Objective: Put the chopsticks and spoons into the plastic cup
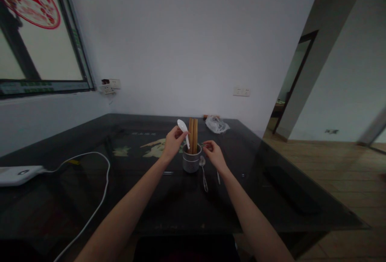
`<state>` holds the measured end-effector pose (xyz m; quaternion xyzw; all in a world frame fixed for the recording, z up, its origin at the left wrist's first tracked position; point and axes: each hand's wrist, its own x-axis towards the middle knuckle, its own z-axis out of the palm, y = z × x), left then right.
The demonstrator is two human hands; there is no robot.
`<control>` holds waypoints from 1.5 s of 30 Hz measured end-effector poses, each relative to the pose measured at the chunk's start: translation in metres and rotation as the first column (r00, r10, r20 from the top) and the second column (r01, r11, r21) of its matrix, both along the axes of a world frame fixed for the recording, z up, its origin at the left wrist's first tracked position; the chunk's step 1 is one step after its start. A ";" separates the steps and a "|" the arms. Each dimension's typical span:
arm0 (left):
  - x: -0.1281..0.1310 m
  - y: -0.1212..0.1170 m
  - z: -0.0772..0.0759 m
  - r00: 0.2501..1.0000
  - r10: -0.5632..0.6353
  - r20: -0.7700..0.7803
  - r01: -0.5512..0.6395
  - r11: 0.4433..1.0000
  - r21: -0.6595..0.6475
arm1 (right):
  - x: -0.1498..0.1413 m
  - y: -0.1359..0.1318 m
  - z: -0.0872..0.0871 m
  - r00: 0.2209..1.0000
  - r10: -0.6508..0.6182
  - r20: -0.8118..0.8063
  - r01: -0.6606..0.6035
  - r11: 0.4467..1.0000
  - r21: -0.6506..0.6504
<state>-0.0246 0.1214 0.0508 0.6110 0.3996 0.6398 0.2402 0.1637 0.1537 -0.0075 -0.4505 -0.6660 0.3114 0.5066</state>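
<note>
A grey utensil cup [191,162] stands on the dark glass table [169,201], holding a bundle of wooden chopsticks [193,135]. My left hand [173,141] is closed on a white spoon [183,130], its bowl up and its handle pointing down into the cup. My right hand [213,153] pinches a thin metal utensil by its end just right of the cup's rim. A metal spoon [203,171] lies on the table right of the cup, under my right hand.
A white power bank [18,174] with a white cable [99,189] lies at the left. A crumpled plastic bag [216,124] sits at the table's far edge. A dark flat object [289,189] lies right. Wall behind, doorway at right.
</note>
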 end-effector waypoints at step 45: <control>-0.013 -0.003 -0.005 0.898 -0.064 -0.436 -0.002 0.989 -0.149 | -0.006 -0.015 -0.017 0.893 0.436 -0.107 -0.449 0.861 -0.239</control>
